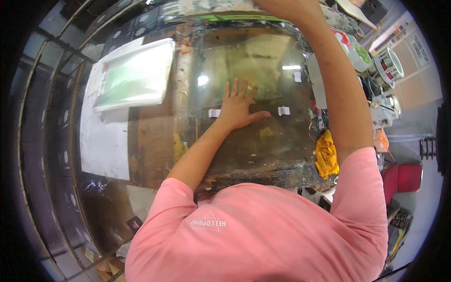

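Observation:
My left hand [237,108] lies flat, fingers spread, on a clear sheet [263,51] that rests on the glossy dark worktop [253,150]. Small white tabs sit around it: one tab [214,113] by the wrist, another tab [283,111] right of the thumb, and a third tab [297,76] near the sheet's right side. My right arm reaches far forward over the table's right side. Only part of my right hand [277,5] shows at the top edge; its fingers are cut off from view.
To the left, a stack of clear plastic sheets [136,77] lies partly over white paper [104,145]. A yellow cloth [326,155] hangs at the table's right edge. White tubs [389,66] stand beyond it, with a red chair [403,178] nearer. A metal rack [44,141] lines the left.

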